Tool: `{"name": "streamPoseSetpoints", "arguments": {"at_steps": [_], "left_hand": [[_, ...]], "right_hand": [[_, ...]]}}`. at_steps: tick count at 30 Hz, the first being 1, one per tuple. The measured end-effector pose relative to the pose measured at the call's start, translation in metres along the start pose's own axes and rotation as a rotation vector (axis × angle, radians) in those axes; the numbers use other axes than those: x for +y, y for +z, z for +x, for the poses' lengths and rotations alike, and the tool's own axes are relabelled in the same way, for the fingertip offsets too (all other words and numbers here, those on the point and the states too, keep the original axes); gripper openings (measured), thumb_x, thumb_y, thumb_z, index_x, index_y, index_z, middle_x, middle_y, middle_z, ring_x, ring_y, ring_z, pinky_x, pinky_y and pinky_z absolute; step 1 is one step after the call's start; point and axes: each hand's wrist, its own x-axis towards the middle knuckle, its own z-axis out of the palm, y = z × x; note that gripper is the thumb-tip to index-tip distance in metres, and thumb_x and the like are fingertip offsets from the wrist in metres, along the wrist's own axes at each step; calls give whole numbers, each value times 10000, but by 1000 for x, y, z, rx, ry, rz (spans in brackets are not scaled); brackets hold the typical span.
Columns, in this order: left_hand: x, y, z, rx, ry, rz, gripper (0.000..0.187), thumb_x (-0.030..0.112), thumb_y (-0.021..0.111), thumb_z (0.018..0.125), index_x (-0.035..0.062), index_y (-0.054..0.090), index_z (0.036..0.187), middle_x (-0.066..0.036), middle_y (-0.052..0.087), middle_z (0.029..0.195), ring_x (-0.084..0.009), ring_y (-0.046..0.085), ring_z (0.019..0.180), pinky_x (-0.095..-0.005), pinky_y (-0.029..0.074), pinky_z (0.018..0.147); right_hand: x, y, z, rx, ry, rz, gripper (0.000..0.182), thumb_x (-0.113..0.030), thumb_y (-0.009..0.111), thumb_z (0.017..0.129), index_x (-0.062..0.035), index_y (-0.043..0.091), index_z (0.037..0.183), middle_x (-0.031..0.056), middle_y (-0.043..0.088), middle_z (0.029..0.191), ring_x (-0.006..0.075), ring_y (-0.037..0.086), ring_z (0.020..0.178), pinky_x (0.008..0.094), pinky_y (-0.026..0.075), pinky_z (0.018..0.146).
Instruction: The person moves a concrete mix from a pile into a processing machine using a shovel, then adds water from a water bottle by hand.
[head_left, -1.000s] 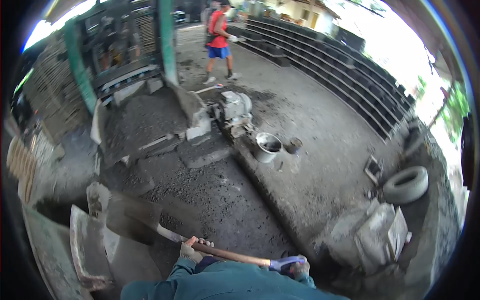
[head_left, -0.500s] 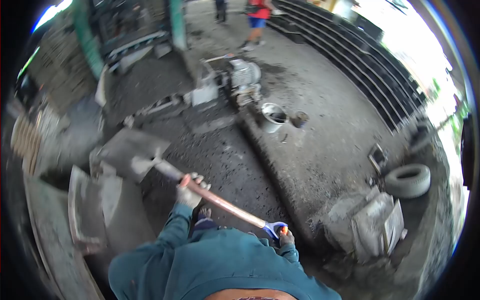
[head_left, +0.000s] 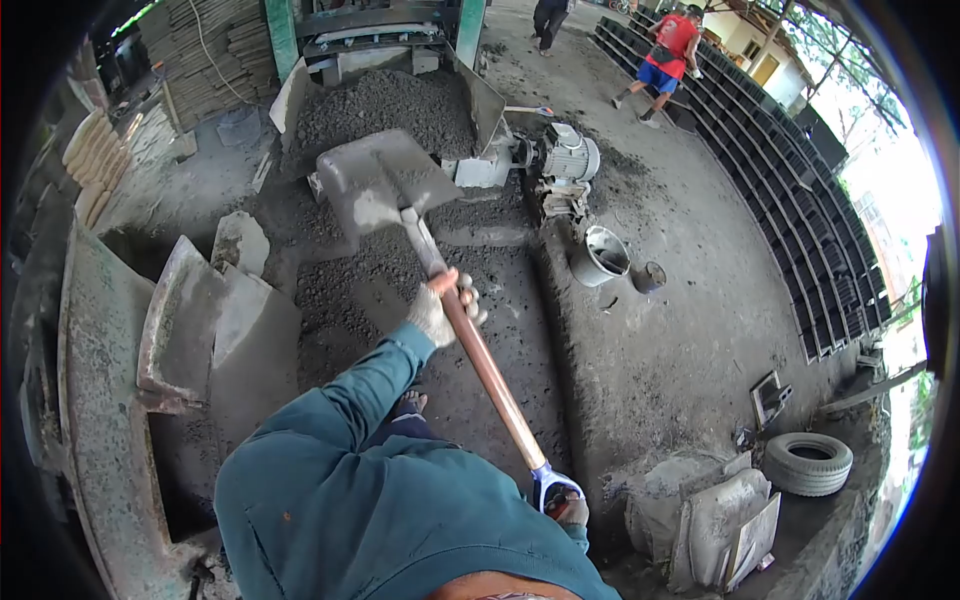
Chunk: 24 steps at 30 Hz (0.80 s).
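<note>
A shovel (head_left: pixel 490 375) slants across the middle of the view, its wide grey blade raised in front of a heap of dark gravelly mix (head_left: pixel 380 105). My left hand (head_left: pixel 440 308), in a pale glove with bare-looking fingertips, is wrapped round the shaft below the blade. At the other end, my right hand (head_left: pixel 572 510) holds the blue D-shaped handle close to my right side; part of it is hidden by the handle. The blade looks smeared with grey, with no load on it that I can make out. More loose mix lies on the floor under the blade.
An electric motor (head_left: pixel 570 155) stands right of the heap, with a bucket (head_left: pixel 600 257) and a small can (head_left: pixel 650 277) nearby. Rusty metal sheeting (head_left: pixel 100 400) lines my left. Stacked sacks (head_left: pixel 715 530) and a tire (head_left: pixel 808 464) lie right. A person in red (head_left: pixel 672 50) bends by black racks (head_left: pixel 770 200).
The shovel blade has swung from the left up toward the heap, and both hands stay on the shovel. My view has turned left, and the person in red now bends at the racks.
</note>
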Motion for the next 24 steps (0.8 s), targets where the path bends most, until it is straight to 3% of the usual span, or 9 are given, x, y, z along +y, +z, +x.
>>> {"name": "streamPoseSetpoints", "arguments": {"at_steps": [2, 4, 5, 6, 8, 15, 19, 22, 24], "left_hand": [[25, -5, 36, 105, 81, 35, 241, 355, 635, 923, 127, 571, 877, -21, 535, 724, -225, 557, 636, -492, 493, 785], [50, -16, 71, 315, 58, 125, 240, 306, 674, 901, 119, 527, 866, -34, 521, 687, -228, 530, 593, -485, 500, 703], [66, -44, 90, 205, 107, 65, 259, 319, 688, 890, 120, 523, 873, -37, 515, 689, -224, 517, 593, -466, 499, 661], [79, -47, 94, 265, 216, 171, 283, 335, 702, 877, 117, 522, 892, -39, 514, 690, -230, 523, 589, -449, 503, 652], [89, -56, 101, 282, 214, 347, 379, 407, 744, 830, 122, 539, 972, -39, 534, 793, -225, 550, 655, -437, 510, 672], [86, -77, 102, 456, 297, 533, 595, 534, 777, 762, 73, 534, 1050, -66, 525, 886, -223, 574, 731, -408, 515, 642], [81, -78, 103, 445, 294, 432, 674, 591, 785, 713, 57, 520, 1029, -73, 521, 765, -245, 568, 602, -460, 547, 536], [73, -63, 97, 492, 342, 365, 661, 608, 776, 715, 63, 521, 987, -69, 513, 717, -249, 557, 547, -451, 543, 507], [68, -60, 90, 457, 299, 321, 647, 655, 749, 724, 90, 521, 943, -69, 522, 733, -253, 553, 593, -487, 535, 591]], "right_hand": [[-30, 24, -15, 29, 133, 497, 183, -275, 670, 888, -93, 647, 873, 133, 676, 774, 237, 658, 654, 387, 543, 565], [-107, 117, -39, 13, 42, 594, 183, -281, 638, 915, -118, 578, 855, 39, 566, 664, 236, 607, 589, 390, 520, 533], [-132, 150, -46, -21, -10, 567, 179, -287, 636, 911, -121, 582, 869, 31, 568, 678, 232, 603, 595, 394, 518, 540], [-152, 173, -51, -60, -77, 540, 177, -294, 633, 907, -124, 586, 882, 23, 571, 693, 228, 599, 601, 398, 517, 548], [-158, 177, -52, -83, -58, 632, 197, -305, 629, 895, -112, 596, 911, 22, 578, 712, 233, 599, 618, 454, 525, 616], [-145, 180, -55, -95, 4, 680, 155, -228, 632, 881, -75, 612, 894, 74, 609, 723, 285, 635, 653, 489, 542, 642], [-148, 187, -60, -65, -13, 697, 174, -237, 639, 874, -66, 618, 900, 82, 604, 723, 285, 621, 644, 488, 536, 646], [-145, 185, -61, -86, -30, 720, 195, -252, 640, 877, -63, 619, 915, 86, 607, 737, 283, 618, 655, 484, 527, 656], [-145, 185, -60, -101, -35, 741, 206, -262, 639, 879, -62, 619, 923, 88, 609, 747, 282, 617, 663, 482, 522, 661]]}}
